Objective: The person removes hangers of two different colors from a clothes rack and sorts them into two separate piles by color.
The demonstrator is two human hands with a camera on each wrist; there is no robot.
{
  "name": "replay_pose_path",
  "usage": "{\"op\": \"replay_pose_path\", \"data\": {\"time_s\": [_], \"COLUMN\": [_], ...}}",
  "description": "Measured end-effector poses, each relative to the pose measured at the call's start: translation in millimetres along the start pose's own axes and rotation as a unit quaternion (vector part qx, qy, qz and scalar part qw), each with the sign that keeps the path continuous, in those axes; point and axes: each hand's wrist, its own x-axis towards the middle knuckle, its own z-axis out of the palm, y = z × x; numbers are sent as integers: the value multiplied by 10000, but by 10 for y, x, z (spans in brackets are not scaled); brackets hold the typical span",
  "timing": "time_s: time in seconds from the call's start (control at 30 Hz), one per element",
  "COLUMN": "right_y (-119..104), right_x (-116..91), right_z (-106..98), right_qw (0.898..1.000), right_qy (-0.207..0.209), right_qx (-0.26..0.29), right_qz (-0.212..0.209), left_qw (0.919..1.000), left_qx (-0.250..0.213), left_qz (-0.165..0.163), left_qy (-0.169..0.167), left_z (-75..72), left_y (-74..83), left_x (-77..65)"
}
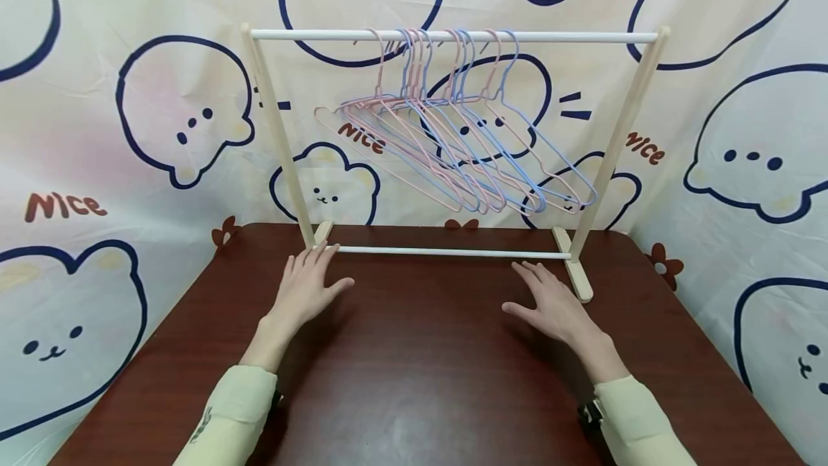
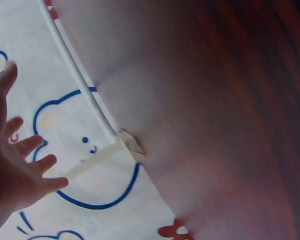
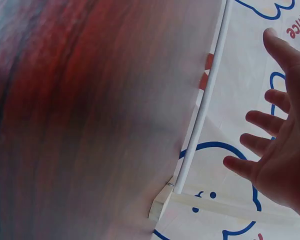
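A clothes rack with a white top bar and pale wooden side posts stands at the table's back. Several pink hangers and blue hangers hang bunched around the middle of the bar, overlapping, with no clothes on them. My left hand reaches toward the rack's left foot, its fingers spread and holding nothing. On the other side, my right hand is beside the right foot, likewise spread and holding nothing. Both wrist views show splayed fingers near the white lower bar.
The dark reddish-brown table spreads between and in front of the hands. Behind it and at both sides hangs a pale cloth printed with cartoon bears. The lower bar joins the rack's two feet just above the tabletop.
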Motion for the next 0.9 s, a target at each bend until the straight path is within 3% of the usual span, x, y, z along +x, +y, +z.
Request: {"op": "replay_pose_path", "data": {"time_s": [0.27,0.53,0.67,0.9], "right_y": [-64,-155,-180,-206], "right_x": [-114,-181,-240,-314], "right_z": [-74,-220,-274,-342], "right_qw": [9992,9988,9985,9978], "right_qy": [-27,-28,-8,11], "right_qx": [228,230,246,445], "right_qz": [-315,-438,-490,-489], "left_qw": [9951,9789,9755,9814], "left_qx": [-394,-415,-561,-847], "left_qz": [-59,-227,-373,-715], "left_qy": [905,1986,2095,1567], "left_z": [-83,-254,-321,-454], "left_y": [-272,-493,-566,-603], "left_x": [101,301,400,582]}}
